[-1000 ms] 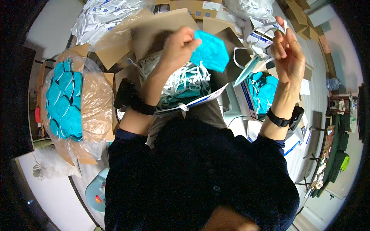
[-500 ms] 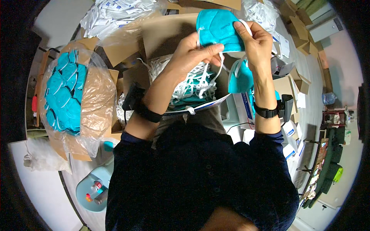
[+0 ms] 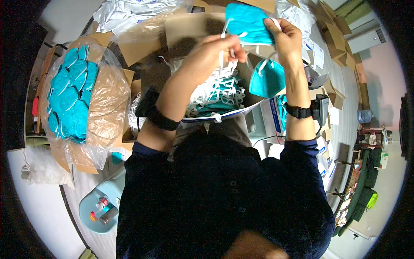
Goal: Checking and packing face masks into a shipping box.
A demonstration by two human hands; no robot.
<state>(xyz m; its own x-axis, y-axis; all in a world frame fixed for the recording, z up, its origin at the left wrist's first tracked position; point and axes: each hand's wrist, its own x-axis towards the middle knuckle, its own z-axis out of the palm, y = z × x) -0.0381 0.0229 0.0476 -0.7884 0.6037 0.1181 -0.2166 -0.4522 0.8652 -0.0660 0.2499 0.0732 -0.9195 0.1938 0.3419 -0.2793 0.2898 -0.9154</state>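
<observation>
Up over the far side of a cardboard box [image 3: 187, 32], my right hand [image 3: 288, 41] pinches a teal face mask [image 3: 250, 26] at its right edge. My left hand [image 3: 217, 52] is closed at the mask's lower left, slightly blurred, with a white strap running through its fingers. A second teal mask [image 3: 268, 79] hangs below my right hand, its white straps reaching up toward the wrist; what holds it is hidden. Beneath my hands, the box holds a heap of teal masks with tangled white straps [image 3: 217, 93].
To the left, a plastic-lined carton [image 3: 108, 103] holds stacked teal masks [image 3: 71, 95]. White packets [image 3: 133, 15] fill a clear bag at the back. A pale blue stool [image 3: 92, 216] carries bottles at lower left. White boxes [image 3: 272, 121] stand to my right.
My left hand has come off the mask's lower edge and moved slightly down, now at the strap. The held mask has risen a little, and the hanging mask has turned to show more of its face.
</observation>
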